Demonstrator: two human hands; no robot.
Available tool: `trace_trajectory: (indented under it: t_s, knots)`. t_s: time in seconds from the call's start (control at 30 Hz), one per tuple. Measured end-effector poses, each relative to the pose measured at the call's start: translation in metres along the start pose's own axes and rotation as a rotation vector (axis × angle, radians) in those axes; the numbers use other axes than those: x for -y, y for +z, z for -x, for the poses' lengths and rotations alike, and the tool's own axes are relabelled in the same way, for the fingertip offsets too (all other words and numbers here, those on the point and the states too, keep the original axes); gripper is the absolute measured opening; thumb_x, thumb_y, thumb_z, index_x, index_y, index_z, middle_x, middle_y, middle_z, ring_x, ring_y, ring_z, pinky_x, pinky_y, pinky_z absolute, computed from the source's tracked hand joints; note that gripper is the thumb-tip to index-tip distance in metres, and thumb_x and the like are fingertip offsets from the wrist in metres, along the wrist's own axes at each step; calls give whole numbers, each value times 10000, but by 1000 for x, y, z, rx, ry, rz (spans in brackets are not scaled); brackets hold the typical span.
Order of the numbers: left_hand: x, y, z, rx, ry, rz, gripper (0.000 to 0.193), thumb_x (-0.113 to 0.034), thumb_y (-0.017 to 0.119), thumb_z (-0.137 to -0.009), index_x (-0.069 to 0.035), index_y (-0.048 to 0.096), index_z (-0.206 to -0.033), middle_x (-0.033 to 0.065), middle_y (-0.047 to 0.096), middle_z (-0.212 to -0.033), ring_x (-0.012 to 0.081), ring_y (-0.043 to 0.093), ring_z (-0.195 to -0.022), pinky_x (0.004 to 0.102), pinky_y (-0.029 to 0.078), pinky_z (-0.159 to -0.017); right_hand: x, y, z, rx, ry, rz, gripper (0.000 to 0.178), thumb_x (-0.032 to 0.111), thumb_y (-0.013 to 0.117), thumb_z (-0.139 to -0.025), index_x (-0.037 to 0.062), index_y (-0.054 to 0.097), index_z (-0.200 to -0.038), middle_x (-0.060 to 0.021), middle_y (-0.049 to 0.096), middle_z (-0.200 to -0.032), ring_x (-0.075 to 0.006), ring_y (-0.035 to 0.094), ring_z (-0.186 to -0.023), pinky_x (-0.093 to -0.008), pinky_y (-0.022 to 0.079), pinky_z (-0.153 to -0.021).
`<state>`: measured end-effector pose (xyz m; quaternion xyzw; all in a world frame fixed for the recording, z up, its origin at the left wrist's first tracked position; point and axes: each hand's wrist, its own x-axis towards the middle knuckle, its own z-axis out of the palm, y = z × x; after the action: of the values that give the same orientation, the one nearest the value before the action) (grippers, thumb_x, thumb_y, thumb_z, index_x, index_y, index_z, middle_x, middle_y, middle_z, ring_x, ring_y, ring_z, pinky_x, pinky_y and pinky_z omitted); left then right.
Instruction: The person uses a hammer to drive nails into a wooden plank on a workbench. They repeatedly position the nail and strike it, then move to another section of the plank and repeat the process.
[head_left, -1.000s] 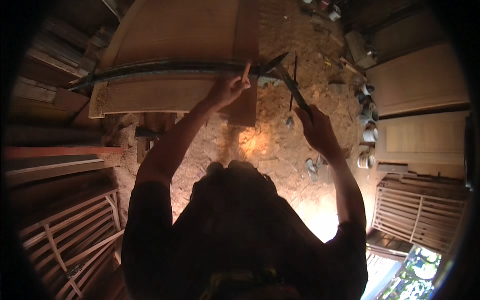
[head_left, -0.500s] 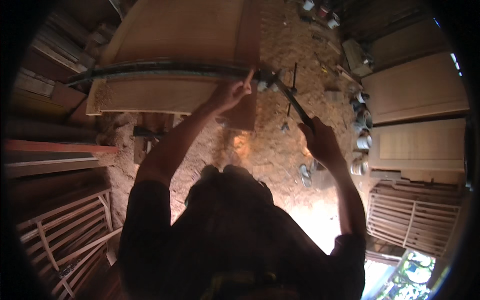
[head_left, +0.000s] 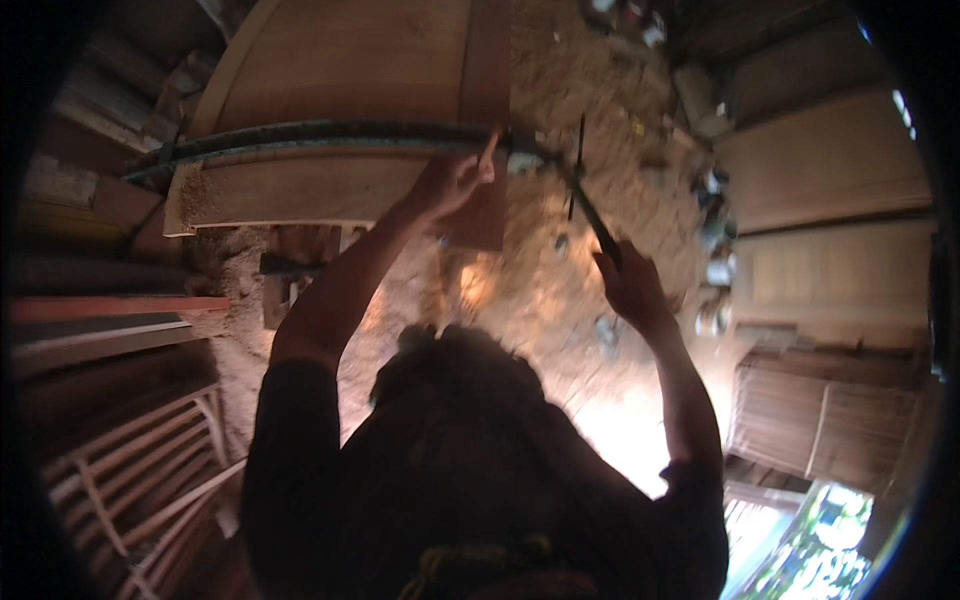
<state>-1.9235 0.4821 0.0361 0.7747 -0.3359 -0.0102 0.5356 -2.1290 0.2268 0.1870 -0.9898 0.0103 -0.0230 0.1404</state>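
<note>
Here, dark-handled hammer (head_left: 592,213), slim light-brown stick (head_left: 489,151)

Head-cam fisheye, aimed down and a bit forward
It's the left of a side-by-side pair, up on the wearer's head: dark shirt (head_left: 470,465) super close at the bottom, left hand (head_left: 453,190) and right hand (head_left: 634,288) mid-range, floor (head_left: 545,290) farther down, straight edges bending toward the round black rim.
</note>
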Motion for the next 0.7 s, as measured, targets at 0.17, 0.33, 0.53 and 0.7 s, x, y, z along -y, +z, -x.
trace_trajectory:
  t_s: [0.17,0.33,0.53,0.7]
  knots:
    - [-13,-12,6,-76,-263,164,233,-200,677,-994,-25,674,-1148,95,706,-983,153,692,-937,342,556,-798,-22,-42,32,56,322,-269,278,318,644,-996,41,628,-985,-121,623,-693,-204,582,-600,-371,434,-566]
    - [30,43,128,-580,-761,746,430,-384,548,-1057,1,645,-1222,93,698,-1037,232,686,-924,368,557,-854,-47,45,120,-88,616,-431,260,297,656,-999,69,597,-889,11,519,-610,-74,493,-497,-273,387,-464]
    - [95,98,133,-438,-835,1796,491,-461,466,-1064,-53,590,-1308,90,622,-1260,231,621,-1134,409,531,-934,-23,57,141,-23,1019,-789,260,309,672,-995,111,553,-876,56,478,-601,-33,415,-405,-219,297,-352]
    - [102,112,102,-378,-511,2172,391,-346,525,-1041,-64,587,-1306,93,637,-1259,211,636,-1124,372,537,-954,-38,44,133,-46,868,-685,250,280,690,-985,77,584,-885,41,489,-610,-40,436,-461,-233,340,-419]
